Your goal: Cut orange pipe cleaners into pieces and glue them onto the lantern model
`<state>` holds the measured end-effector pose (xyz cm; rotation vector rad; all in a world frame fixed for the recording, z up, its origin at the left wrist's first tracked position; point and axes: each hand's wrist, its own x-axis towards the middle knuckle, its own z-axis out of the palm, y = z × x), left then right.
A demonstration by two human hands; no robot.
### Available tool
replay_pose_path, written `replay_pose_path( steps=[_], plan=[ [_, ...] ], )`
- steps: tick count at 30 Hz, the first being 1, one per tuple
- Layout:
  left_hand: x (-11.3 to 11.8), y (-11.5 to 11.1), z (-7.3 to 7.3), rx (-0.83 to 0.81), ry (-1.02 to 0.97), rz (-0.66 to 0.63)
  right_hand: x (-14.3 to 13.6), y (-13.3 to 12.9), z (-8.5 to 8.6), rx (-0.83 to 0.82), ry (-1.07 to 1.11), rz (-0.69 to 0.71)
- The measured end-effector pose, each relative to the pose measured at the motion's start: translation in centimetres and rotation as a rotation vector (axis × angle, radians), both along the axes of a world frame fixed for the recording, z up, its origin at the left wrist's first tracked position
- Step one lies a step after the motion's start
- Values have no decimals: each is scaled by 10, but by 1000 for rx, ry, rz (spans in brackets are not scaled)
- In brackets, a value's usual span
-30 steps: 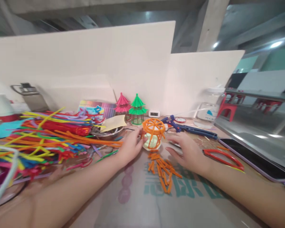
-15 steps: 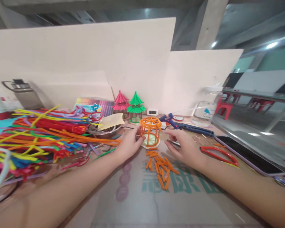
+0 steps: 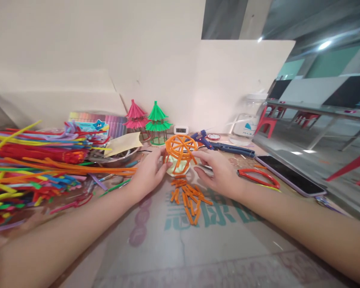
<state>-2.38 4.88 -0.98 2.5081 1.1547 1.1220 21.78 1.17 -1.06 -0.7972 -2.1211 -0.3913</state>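
A small round frame of orange pipe cleaners point(image 3: 181, 145), with a spoked top and upright posts, stands on a pale base point(image 3: 184, 167). It leans so that its spoked top faces me. My left hand point(image 3: 151, 170) grips its left side between thumb and fingers. At its right edge are the fingertips of my right hand point(image 3: 219, 170), index finger near the ring and thumb lower, by a post. Something thin and dark shows between those fingers, too blurred to name. Cut orange pipe-cleaner pieces point(image 3: 192, 198) lie in a pile just in front.
Bundles of coloured pipe cleaners point(image 3: 39, 160) cover the left side. Pink point(image 3: 135, 116) and green point(image 3: 157, 122) pagoda-like models stand behind, near a small clock point(image 3: 181, 130). To the right are a glue gun point(image 3: 202, 138), red-handled pliers point(image 3: 259, 178), a phone point(image 3: 291, 174) and a clear bottle point(image 3: 247, 120).
The orange frame has tipped so its top faces me. My right hand has closed in from the right to its edge. The camera view has shifted right and down.
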Motion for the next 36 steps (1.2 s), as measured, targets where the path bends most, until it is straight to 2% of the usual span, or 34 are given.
replay_pose_path(
  steps=[7, 12, 16, 21, 25, 29, 36],
  plan=[
    [0, -1, 0, -10, 6, 0, 0, -2, 0, -39, -30, -27],
    [0, 0, 1, -17, 2, -1, 2, -2, -1, -116, 111, 3],
    [-1, -1, 1, -3, 7, 5, -2, -7, 4, -289, 241, 33],
    [-1, -2, 2, 7, 4, -9, -10, -13, 9, -561, 374, 2],
    [0, -2, 1, 13, 7, -7, -14, -12, 10, -704, 480, 48],
    [1, -2, 1, 18, 3, -18, -15, -13, 11, -782, 517, 86],
    [0, -2, 1, 34, 12, -9, -15, -16, 11, -825, 508, 118]
  ],
)
